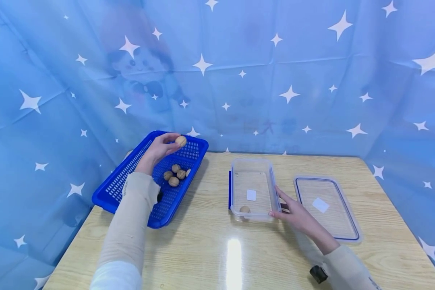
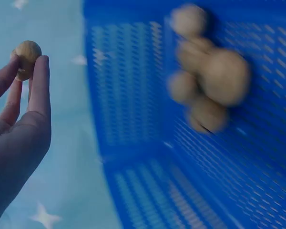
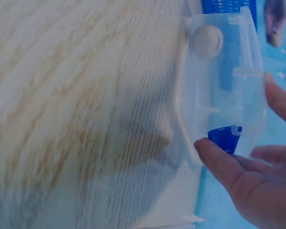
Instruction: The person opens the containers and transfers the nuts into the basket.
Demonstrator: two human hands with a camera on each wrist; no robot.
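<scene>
My left hand [image 1: 160, 150] pinches a walnut [image 1: 181, 141] between thumb and fingertips, above the far part of a blue plastic basket [image 1: 110, 203]. In the left wrist view the same walnut [image 2: 28, 59] stands clear of the basket wall. Several more walnuts [image 1: 173, 181] lie together on the basket floor. With thumb and fingers my right hand [image 1: 296, 213] holds the near right side of a lidless clear plastic container [image 1: 255, 179]. One walnut [image 3: 208, 41] rests inside it, at the near left corner. A blue latch [image 3: 223, 138] shows beside the right fingers.
To the right of the container a clear lid [image 1: 328, 209] with a blue seal lies flat on the wooden table [image 1: 192, 249]. A blue curtain with white stars [image 1: 239, 92] hangs behind the table's back edge.
</scene>
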